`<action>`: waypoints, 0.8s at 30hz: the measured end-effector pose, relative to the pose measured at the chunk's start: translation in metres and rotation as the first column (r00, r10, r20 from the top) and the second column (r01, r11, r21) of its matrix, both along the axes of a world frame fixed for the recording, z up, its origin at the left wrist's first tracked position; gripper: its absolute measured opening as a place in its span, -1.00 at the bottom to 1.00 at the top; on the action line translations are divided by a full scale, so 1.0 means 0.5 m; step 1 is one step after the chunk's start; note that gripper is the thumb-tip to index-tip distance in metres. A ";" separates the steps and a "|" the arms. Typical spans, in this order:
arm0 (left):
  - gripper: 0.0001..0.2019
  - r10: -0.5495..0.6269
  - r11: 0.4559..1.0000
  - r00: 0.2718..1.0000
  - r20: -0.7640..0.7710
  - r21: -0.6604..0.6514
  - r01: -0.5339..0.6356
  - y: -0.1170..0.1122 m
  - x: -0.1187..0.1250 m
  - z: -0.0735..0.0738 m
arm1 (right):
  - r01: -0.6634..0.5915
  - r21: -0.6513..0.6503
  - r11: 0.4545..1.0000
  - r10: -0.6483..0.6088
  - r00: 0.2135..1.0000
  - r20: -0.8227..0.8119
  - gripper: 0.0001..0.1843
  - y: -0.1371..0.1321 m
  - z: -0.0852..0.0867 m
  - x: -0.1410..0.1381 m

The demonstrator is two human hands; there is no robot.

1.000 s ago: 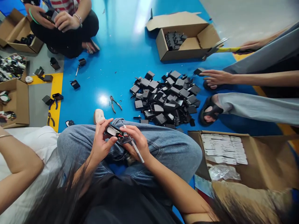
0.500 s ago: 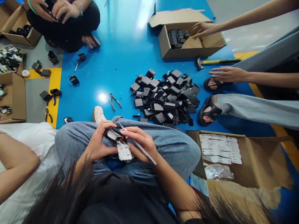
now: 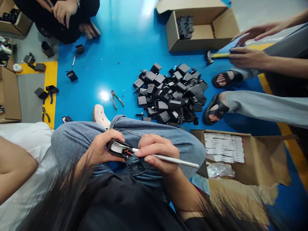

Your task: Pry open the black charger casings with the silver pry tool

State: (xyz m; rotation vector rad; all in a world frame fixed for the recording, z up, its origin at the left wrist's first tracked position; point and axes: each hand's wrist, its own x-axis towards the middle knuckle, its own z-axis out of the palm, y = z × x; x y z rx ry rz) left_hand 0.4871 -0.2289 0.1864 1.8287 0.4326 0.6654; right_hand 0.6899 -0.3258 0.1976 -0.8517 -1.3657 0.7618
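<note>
Black casing [image 3: 110,145] (any lettering unreadable) is clamped in left fingers [image 3: 115,134], silver rod [image 3: 176,160] in right fingers [image 3: 151,150].

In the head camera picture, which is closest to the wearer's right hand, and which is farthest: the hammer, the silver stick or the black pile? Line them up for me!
1. Silver stick: held in the right hand.
2. Black pile: ahead, on the floor.
3. Hammer: beyond the pile, off to the right.
</note>
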 end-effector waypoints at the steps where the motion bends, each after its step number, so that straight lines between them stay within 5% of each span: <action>1: -0.57 -0.009 1.000 1.000 -0.004 -0.007 0.009 0.000 0.001 0.000 | 0.020 0.013 1.000 -0.020 0.999 0.028 -0.84 -0.001 0.002 -0.002; 11: -0.63 -0.052 0.999 0.996 -0.074 0.012 0.053 -0.002 0.006 0.002 | 0.122 0.100 0.987 -0.142 0.965 0.218 -0.95 -0.004 0.013 -0.016; 24: -0.67 -0.050 0.997 0.989 -0.136 -0.067 0.042 -0.004 0.008 0.010 | 0.146 0.085 0.986 -0.163 0.956 0.243 -0.95 -0.010 0.014 -0.020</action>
